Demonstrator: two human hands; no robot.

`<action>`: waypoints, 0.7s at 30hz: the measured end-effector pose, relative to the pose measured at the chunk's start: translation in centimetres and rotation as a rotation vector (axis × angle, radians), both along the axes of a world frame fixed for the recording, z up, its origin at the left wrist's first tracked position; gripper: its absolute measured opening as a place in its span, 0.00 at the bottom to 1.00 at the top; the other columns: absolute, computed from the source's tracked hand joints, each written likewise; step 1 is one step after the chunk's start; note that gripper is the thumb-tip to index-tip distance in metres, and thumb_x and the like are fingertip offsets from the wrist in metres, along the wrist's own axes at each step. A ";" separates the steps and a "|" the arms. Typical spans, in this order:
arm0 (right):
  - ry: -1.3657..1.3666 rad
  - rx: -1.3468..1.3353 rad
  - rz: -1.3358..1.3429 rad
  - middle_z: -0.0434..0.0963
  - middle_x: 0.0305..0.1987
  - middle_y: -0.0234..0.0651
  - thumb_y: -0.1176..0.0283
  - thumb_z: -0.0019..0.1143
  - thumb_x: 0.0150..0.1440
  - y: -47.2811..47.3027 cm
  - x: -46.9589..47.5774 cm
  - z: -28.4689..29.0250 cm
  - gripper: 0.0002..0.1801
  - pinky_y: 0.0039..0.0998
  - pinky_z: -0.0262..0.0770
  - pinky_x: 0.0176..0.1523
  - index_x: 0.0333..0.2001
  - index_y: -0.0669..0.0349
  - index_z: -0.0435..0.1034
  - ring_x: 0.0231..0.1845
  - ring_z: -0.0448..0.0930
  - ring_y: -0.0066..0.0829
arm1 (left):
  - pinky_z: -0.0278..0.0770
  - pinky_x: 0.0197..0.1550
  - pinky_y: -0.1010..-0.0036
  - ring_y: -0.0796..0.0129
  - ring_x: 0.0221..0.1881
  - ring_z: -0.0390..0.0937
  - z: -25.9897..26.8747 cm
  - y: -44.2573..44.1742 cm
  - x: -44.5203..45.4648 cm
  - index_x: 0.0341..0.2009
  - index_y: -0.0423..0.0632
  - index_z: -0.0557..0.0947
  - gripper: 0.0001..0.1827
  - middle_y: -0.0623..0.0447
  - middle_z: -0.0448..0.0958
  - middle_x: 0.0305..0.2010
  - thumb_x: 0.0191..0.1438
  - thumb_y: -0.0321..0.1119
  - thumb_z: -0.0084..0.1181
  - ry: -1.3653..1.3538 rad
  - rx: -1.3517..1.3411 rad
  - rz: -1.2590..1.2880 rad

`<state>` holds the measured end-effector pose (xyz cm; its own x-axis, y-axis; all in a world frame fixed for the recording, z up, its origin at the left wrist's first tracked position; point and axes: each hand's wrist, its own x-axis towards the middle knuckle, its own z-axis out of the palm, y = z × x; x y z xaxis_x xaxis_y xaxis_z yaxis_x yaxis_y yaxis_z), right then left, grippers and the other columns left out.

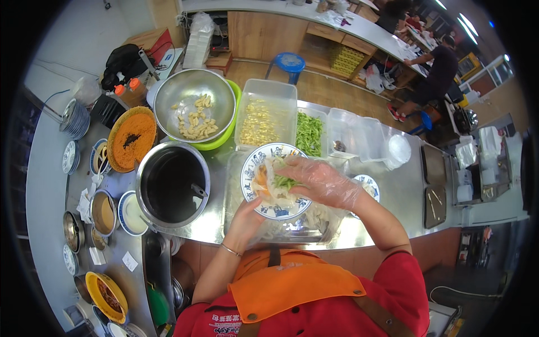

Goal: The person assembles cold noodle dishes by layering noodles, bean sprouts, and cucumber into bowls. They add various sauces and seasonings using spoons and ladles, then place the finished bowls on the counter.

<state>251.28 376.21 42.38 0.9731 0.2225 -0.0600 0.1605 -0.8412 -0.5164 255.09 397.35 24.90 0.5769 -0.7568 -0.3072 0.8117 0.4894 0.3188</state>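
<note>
My left hand [245,224] is bare and grips the near left rim of a white plate with blue printing [252,162]. On that plate lie pale noodles [284,202], something orange [262,175] and shredded cucumber [283,182]. My right hand [322,181], in a clear plastic glove, reaches over the plate from the right, its fingers closed around some cucumber; part of the food is hidden beneath it. Under the plate is a clear tray [231,202] with plastic film and pale noodles in it. Just beyond stands a container of cucumber shreds [309,132].
Behind the plate is a tub of bean sprouts [261,122]. To the left are a steel pot of dark liquid [168,185], a perforated steel bowl [168,97] and a bowl of orange powder [130,147]. A smaller plate [372,183] sits right; a person [440,71] stands beyond.
</note>
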 end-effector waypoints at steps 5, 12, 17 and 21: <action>-0.142 -0.028 -0.088 0.75 0.52 0.44 0.74 0.60 0.53 1.0 -1.6 0.2 0.22 0.38 0.72 0.58 0.54 0.56 0.71 0.54 0.75 0.45 | 0.65 0.65 0.58 0.55 0.63 0.67 -0.2 1.2 0.1 0.63 0.39 0.62 0.29 0.44 0.68 0.63 0.58 0.29 0.51 -0.012 -0.030 -0.075; -0.419 -0.143 -0.145 0.78 0.42 0.39 0.75 0.60 0.53 4.2 -4.7 0.9 0.14 0.33 0.77 0.42 0.45 0.58 0.76 0.37 0.79 0.37 | 0.64 0.65 0.56 0.55 0.63 0.67 0.7 2.5 -0.2 0.64 0.40 0.62 0.29 0.44 0.68 0.63 0.58 0.29 0.52 -0.036 -0.088 -0.199; -0.391 0.261 -0.741 0.79 0.40 0.37 0.73 0.57 0.58 2.3 -10.5 -1.1 0.09 0.26 0.77 0.37 0.43 0.62 0.75 0.37 0.79 0.26 | 0.64 0.65 0.55 0.55 0.63 0.67 0.2 2.3 -0.9 0.63 0.40 0.63 0.29 0.44 0.68 0.63 0.58 0.30 0.52 -0.020 -0.067 -0.315; -0.260 0.920 -1.108 0.77 0.48 0.39 0.61 0.55 0.62 0.1 -17.7 -8.3 0.23 0.26 0.78 0.41 0.55 0.66 0.68 0.42 0.78 0.24 | 0.64 0.64 0.55 0.54 0.63 0.67 0.5 0.2 -2.5 0.62 0.40 0.65 0.28 0.44 0.69 0.62 0.57 0.31 0.53 0.006 -0.076 -0.456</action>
